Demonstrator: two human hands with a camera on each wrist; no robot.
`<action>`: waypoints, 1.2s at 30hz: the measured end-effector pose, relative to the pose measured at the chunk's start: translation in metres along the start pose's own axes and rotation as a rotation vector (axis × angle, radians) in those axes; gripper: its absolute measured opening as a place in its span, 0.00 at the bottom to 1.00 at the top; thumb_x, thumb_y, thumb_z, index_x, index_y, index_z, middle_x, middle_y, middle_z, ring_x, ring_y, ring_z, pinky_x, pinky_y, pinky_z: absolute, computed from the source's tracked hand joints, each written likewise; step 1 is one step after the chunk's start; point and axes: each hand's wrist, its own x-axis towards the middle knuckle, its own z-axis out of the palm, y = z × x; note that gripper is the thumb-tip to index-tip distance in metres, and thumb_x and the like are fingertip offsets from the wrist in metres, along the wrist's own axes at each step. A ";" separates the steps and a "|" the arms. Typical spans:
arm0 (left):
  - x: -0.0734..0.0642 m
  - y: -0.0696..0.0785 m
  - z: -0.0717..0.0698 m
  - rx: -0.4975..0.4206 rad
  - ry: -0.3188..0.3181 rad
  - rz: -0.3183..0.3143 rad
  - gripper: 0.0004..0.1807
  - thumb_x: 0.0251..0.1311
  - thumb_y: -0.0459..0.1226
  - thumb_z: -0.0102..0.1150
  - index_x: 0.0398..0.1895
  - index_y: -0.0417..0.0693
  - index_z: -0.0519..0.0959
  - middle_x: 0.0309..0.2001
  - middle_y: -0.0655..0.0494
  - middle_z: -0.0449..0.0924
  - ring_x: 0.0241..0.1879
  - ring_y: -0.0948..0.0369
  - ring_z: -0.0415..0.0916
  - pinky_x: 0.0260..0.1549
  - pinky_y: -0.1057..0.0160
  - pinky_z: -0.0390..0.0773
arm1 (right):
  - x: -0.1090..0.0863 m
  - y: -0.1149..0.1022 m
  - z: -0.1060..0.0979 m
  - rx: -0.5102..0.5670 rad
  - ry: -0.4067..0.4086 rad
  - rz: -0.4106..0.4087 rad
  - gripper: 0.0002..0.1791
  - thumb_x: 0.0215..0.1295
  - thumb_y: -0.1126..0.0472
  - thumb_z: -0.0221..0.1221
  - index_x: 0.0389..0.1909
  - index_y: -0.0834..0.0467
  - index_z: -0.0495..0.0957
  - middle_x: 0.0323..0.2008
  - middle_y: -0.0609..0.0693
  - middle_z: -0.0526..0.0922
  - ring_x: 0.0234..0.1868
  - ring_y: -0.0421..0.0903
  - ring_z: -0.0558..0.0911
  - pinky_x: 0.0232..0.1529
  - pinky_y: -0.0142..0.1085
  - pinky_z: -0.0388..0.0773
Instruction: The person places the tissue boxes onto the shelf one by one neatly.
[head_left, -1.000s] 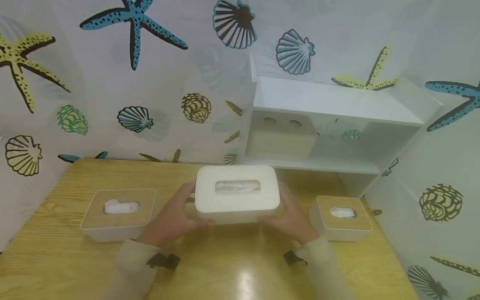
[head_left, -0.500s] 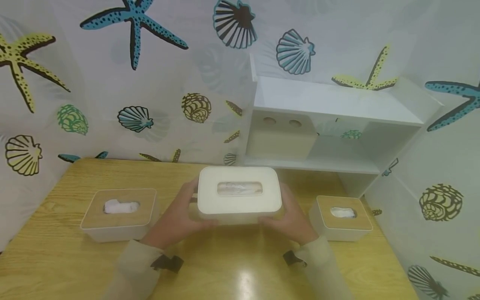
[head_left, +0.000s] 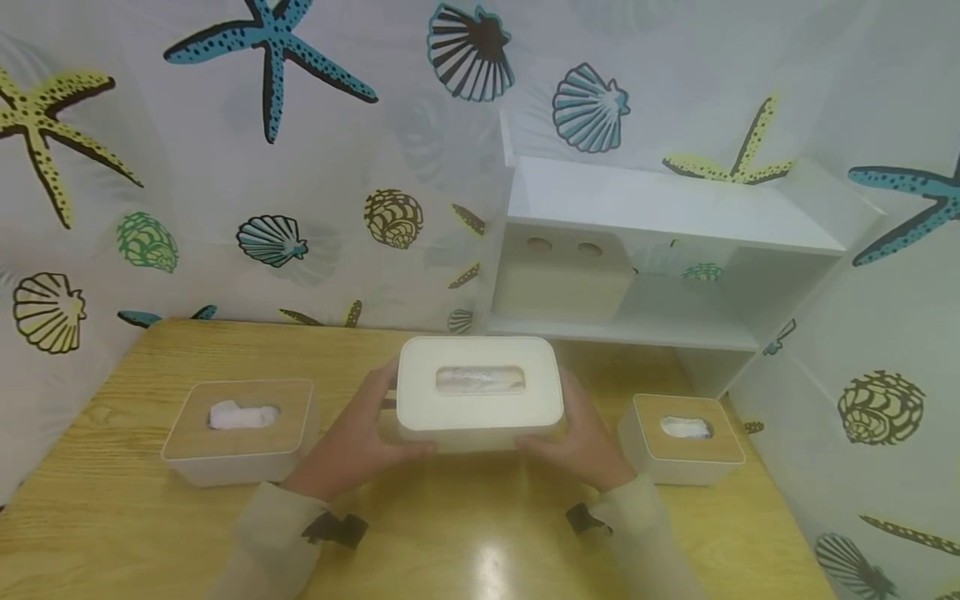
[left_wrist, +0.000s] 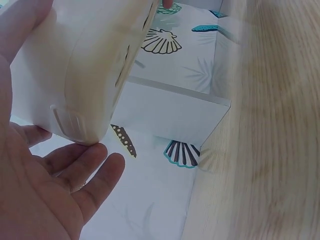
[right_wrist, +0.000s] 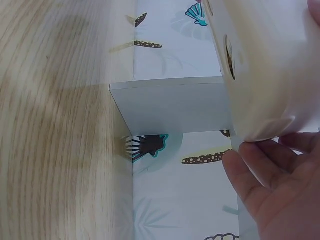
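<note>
A white tissue box point(head_left: 480, 417) with an oval slot in its lid is held up over the wooden table between both hands. My left hand point(head_left: 360, 437) grips its left end, thumb on the near side. At the other end my right hand point(head_left: 581, 433) holds it the same way. From the left wrist view, fingertips of the left hand point(left_wrist: 55, 185) support a lower corner of the white tissue box point(left_wrist: 85, 65). Seen by the right wrist camera, the right hand point(right_wrist: 285, 185) has its fingertips under the opposite corner of the tissue box point(right_wrist: 270, 65).
On the table point(head_left: 480, 533) stand two tissue boxes with wood-coloured lids: a larger one point(head_left: 183, 417) at the left and a smaller one point(head_left: 648, 425) at the right. Behind is a white shelf unit point(head_left: 675, 204), with a pale panel point(head_left: 562, 275) inside. A shell-patterned sheet point(head_left: 337, 167) covers the wall.
The white tissue box and my left hand have shifted slightly to the right, with the right hand still holding its end. The other boxes stand where they were.
</note>
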 end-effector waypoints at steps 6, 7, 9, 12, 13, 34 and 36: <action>0.000 0.003 0.002 0.007 0.020 0.014 0.62 0.34 0.63 0.72 0.73 0.77 0.42 0.68 0.69 0.54 0.61 0.63 0.62 0.54 0.50 0.73 | -0.001 -0.002 0.000 0.001 0.004 -0.015 0.53 0.49 0.58 0.72 0.73 0.46 0.51 0.66 0.44 0.62 0.67 0.46 0.62 0.67 0.51 0.57; 0.000 0.003 0.003 0.006 0.023 0.022 0.62 0.34 0.62 0.72 0.73 0.76 0.42 0.68 0.69 0.54 0.61 0.63 0.62 0.54 0.51 0.73 | -0.002 -0.002 0.000 0.001 0.008 -0.013 0.53 0.49 0.59 0.72 0.73 0.46 0.51 0.66 0.44 0.62 0.67 0.46 0.62 0.67 0.51 0.57; 0.001 0.003 0.004 0.003 0.027 0.036 0.62 0.35 0.62 0.72 0.73 0.76 0.43 0.69 0.68 0.53 0.62 0.63 0.60 0.54 0.52 0.72 | -0.002 -0.003 -0.001 -0.002 0.015 -0.008 0.53 0.49 0.58 0.71 0.73 0.45 0.50 0.65 0.44 0.63 0.66 0.45 0.63 0.67 0.50 0.57; 0.001 0.004 0.005 -0.002 0.035 0.032 0.62 0.35 0.62 0.72 0.73 0.76 0.43 0.68 0.69 0.53 0.61 0.63 0.61 0.53 0.52 0.73 | -0.003 0.000 -0.001 -0.003 0.028 -0.005 0.52 0.49 0.57 0.72 0.72 0.43 0.51 0.65 0.43 0.63 0.66 0.45 0.63 0.67 0.51 0.57; 0.001 0.005 0.005 -0.007 0.038 0.032 0.62 0.35 0.61 0.73 0.73 0.76 0.43 0.69 0.69 0.53 0.61 0.63 0.60 0.54 0.52 0.73 | -0.003 0.003 -0.001 -0.004 0.031 -0.005 0.52 0.49 0.57 0.72 0.72 0.42 0.51 0.65 0.43 0.63 0.67 0.45 0.62 0.67 0.51 0.57; -0.007 0.043 -0.001 -0.075 0.075 0.033 0.59 0.40 0.53 0.74 0.73 0.73 0.44 0.68 0.65 0.53 0.62 0.60 0.60 0.54 0.51 0.72 | -0.002 0.028 -0.002 -0.050 0.082 -0.053 0.55 0.47 0.50 0.72 0.73 0.39 0.49 0.67 0.39 0.61 0.68 0.43 0.62 0.67 0.49 0.58; -0.006 0.039 0.001 -0.081 0.082 0.025 0.59 0.39 0.54 0.75 0.73 0.75 0.45 0.67 0.67 0.54 0.60 0.59 0.62 0.53 0.49 0.73 | -0.002 0.027 -0.002 -0.053 0.088 -0.056 0.54 0.47 0.50 0.72 0.73 0.40 0.49 0.67 0.39 0.61 0.68 0.43 0.62 0.67 0.49 0.58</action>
